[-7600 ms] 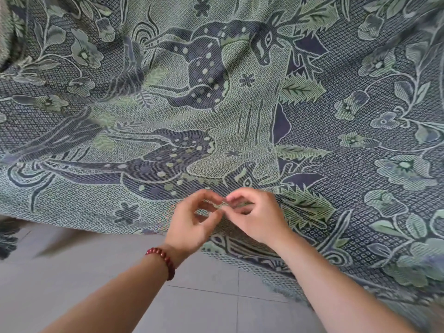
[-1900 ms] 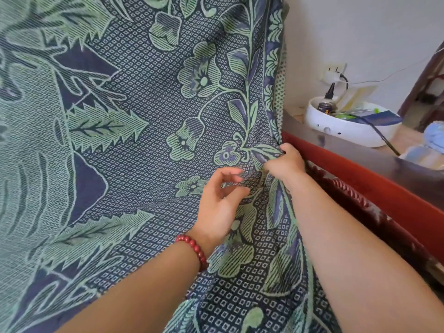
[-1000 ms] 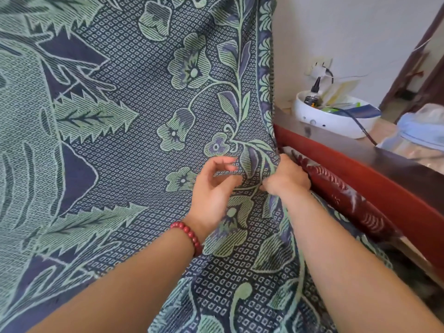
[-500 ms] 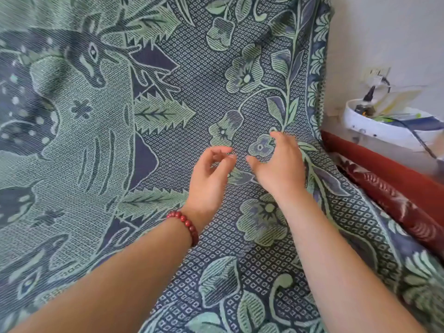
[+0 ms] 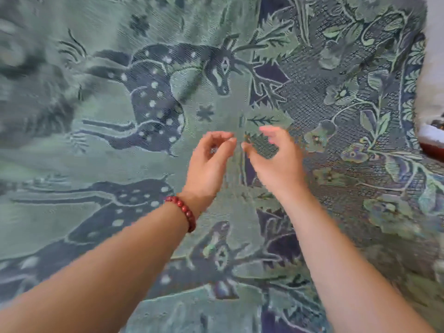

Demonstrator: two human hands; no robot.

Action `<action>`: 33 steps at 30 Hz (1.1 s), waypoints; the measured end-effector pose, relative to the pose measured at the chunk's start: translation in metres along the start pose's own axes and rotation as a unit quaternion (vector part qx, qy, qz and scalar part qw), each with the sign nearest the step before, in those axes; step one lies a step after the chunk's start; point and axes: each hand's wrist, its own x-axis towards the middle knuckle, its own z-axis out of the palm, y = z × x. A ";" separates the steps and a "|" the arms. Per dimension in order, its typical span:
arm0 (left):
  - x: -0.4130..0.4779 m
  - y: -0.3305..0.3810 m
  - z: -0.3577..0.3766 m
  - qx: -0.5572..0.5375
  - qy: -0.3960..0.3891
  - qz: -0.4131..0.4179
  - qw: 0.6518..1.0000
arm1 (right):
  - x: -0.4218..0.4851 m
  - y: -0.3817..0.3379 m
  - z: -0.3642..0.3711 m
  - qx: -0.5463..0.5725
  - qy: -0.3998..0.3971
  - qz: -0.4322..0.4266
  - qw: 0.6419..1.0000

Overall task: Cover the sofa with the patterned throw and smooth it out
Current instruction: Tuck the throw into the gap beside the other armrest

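Across nearly the whole frame the throw [image 5: 101, 227] lies spread, its border running down the right edge. It looks soft, woven and fairly weighty, apt to bunch, so the border or a pinched fold seems the best hold. At centre frame the left hand [image 5: 209, 164] and right hand [image 5: 278, 164] hover close together, loosely curled and holding nothing. A red bracelet [image 5: 183, 211] circles the left wrist.

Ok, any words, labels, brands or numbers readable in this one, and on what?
None. The patterned throw shows only woven deer, leaves and flowers, no lettering. The white object at the right edge is blurred and cut off; nothing on it can be read.
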 end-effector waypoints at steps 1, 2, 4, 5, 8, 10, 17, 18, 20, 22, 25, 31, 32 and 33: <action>0.003 0.004 -0.024 0.002 -0.002 -0.001 1.000 | -0.005 -0.015 0.017 0.006 0.004 -0.002 1.000; 0.007 0.009 -0.048 0.009 -0.010 0.000 1.000 | -0.008 -0.032 0.035 0.010 0.007 0.001 1.000; 0.013 0.019 -0.081 0.014 -0.025 -0.004 1.000 | -0.009 -0.057 0.060 0.019 0.013 0.005 1.000; 0.017 0.025 -0.097 0.010 -0.030 -0.008 0.999 | -0.007 -0.072 0.073 0.030 0.018 0.008 0.999; 0.027 0.044 -0.133 -0.003 -0.029 -0.012 1.000 | 0.000 -0.106 0.102 0.059 0.006 0.021 0.998; 0.030 0.051 -0.151 -0.012 -0.010 -0.018 1.000 | 0.003 -0.115 0.119 0.062 -0.013 0.021 0.998; 0.043 0.021 -0.200 0.017 0.064 -0.026 0.997 | 0.002 -0.104 0.187 0.132 -0.073 -0.008 0.988; 0.047 0.019 -0.205 0.028 0.082 -0.028 0.996 | 0.004 -0.104 0.197 0.148 -0.077 -0.010 0.986; 0.059 0.024 -0.215 0.040 0.113 -0.023 0.993 | 0.014 -0.110 0.212 0.171 -0.090 -0.020 0.981; 0.066 0.030 -0.224 0.036 0.134 -0.025 0.990 | 0.020 -0.117 0.220 0.180 -0.101 -0.026 0.978; 0.075 0.038 -0.243 0.038 0.146 -0.028 0.988 | 0.024 -0.131 0.234 0.189 -0.114 -0.029 0.975; 0.077 0.036 -0.317 0.029 0.138 0.003 0.990 | 0.002 -0.164 0.301 0.199 -0.104 -0.061 0.973; 0.075 0.034 -0.336 0.028 0.140 0.008 0.990 | -0.006 -0.175 0.317 0.195 -0.104 -0.071 0.973; 0.075 0.033 -0.355 0.031 0.137 0.012 0.990 | -0.014 -0.187 0.333 0.196 -0.096 -0.078 0.973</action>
